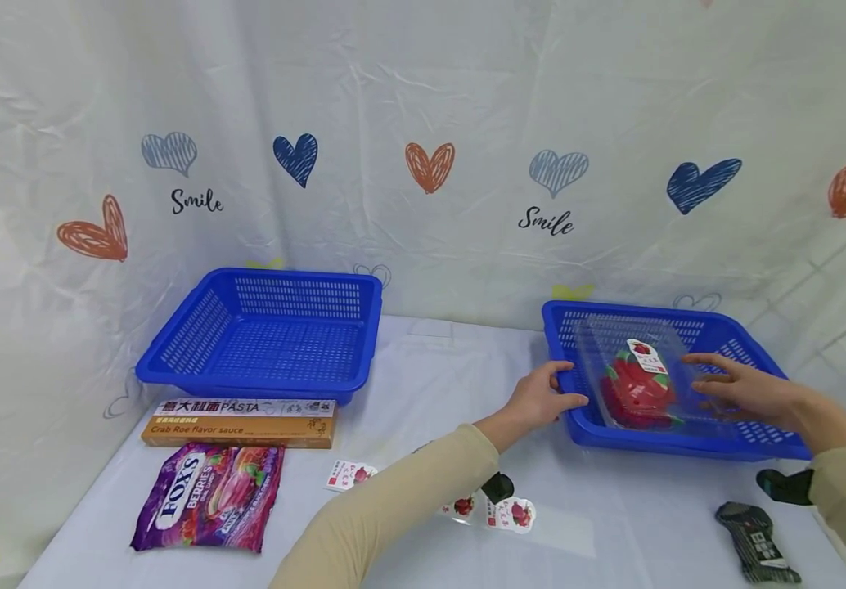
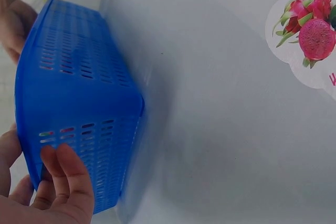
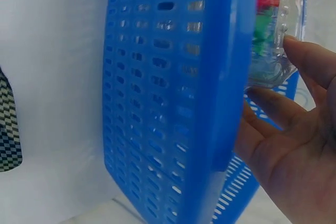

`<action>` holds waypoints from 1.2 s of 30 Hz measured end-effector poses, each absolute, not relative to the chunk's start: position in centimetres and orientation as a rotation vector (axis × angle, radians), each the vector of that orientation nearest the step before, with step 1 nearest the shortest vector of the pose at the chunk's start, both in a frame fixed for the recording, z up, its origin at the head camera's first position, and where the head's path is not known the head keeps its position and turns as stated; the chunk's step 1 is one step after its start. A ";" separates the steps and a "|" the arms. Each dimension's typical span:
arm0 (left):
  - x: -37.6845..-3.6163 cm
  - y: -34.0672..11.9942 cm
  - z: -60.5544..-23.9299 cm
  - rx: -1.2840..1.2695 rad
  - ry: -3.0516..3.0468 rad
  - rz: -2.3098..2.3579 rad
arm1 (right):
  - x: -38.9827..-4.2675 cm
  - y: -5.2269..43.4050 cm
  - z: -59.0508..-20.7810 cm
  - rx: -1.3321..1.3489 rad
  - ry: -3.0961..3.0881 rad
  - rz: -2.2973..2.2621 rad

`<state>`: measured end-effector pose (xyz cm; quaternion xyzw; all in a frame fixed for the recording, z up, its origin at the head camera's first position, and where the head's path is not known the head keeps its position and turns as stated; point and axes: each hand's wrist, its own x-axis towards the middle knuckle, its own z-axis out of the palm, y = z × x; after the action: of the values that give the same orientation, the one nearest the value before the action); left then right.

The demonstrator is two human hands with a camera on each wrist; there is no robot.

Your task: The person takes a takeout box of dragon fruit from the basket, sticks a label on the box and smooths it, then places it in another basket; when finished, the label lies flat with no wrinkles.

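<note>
A blue basket (image 1: 673, 444) stands at the right of the table. Inside lies a clear plastic box (image 1: 640, 376) with a red dragon fruit model in it. My left hand (image 1: 563, 384) grips the basket's left rim, thumb on top and fingers (image 2: 63, 182) on the outer wall (image 2: 79, 114). Over the basket's right half, my right hand (image 1: 710, 380) is spread with nearly straight fingers (image 3: 310, 61) that touch the edge of the clear box (image 3: 273, 35). The right wrist view also shows the basket's side wall (image 3: 173, 103).
A second, empty blue basket (image 1: 268, 335) sits at the back left. In front of it lie a pasta box (image 1: 239, 421) and a purple candy bag (image 1: 205, 495). Dragon fruit stickers (image 1: 511, 514) lie near the front, and a dark packet (image 1: 758, 540) at the right.
</note>
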<state>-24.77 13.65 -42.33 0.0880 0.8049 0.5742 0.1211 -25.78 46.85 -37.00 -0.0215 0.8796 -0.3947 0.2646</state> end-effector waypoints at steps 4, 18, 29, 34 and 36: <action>-24.8 13.5 -42.3 0.266 2.350 1.676 | -25.8 46.7 -37.2 -0.057 2.370 -1.076; -24.9 13.4 -42.3 0.262 2.355 1.673 | -25.6 46.5 -37.3 -0.078 2.382 -1.081; -24.8 13.5 -42.3 0.269 2.362 1.659 | -25.2 46.9 -37.4 -0.136 2.379 -1.068; -24.9 13.4 -42.6 0.290 2.349 1.657 | -25.2 47.1 -37.6 -0.139 2.374 -1.066; -24.9 13.2 -42.9 0.325 2.334 1.664 | -25.1 47.2 -37.6 -0.139 2.376 -1.058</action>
<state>-24.93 13.20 -42.85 0.1116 0.8025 0.5719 0.1281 -25.09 47.19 -37.62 -0.0513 0.8795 -0.3918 0.2653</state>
